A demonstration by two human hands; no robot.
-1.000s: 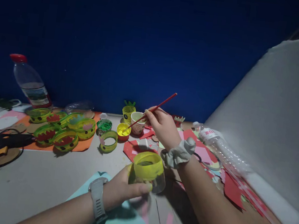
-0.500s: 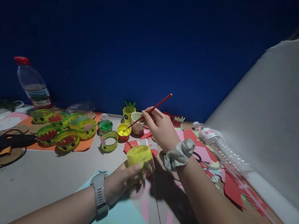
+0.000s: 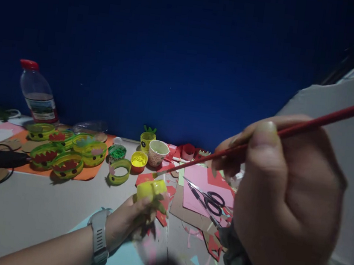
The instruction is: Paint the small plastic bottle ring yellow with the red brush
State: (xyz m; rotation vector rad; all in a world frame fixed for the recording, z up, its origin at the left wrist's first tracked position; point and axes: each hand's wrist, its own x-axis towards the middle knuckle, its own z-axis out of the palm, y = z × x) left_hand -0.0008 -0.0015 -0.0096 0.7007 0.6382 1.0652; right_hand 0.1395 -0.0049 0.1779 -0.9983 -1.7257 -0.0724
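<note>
Head view: left hand [image 3: 122, 220] grips yellow-painted cup [image 3: 151, 190], tilted, over the tabletop [image 3: 30, 209]. Right hand [image 3: 285, 197] pinches red brush [image 3: 226, 150], tip near the cup's painted side. Yellow paint pot [image 3: 139, 161] sits just beyond, between green paint pot [image 3: 117, 152] and speckled paper cup [image 3: 157, 153].

Your left hand [image 3: 133, 215] sits just below the middle of the frame, its fingers curled in a grip, with your left forearm [image 3: 49, 248] rising from the lower left. Your right hand [image 3: 288, 197] looms large at the right, close to the camera, thumb and fingers pinched together and pointing left, the knuckles toward the right edge.
</note>
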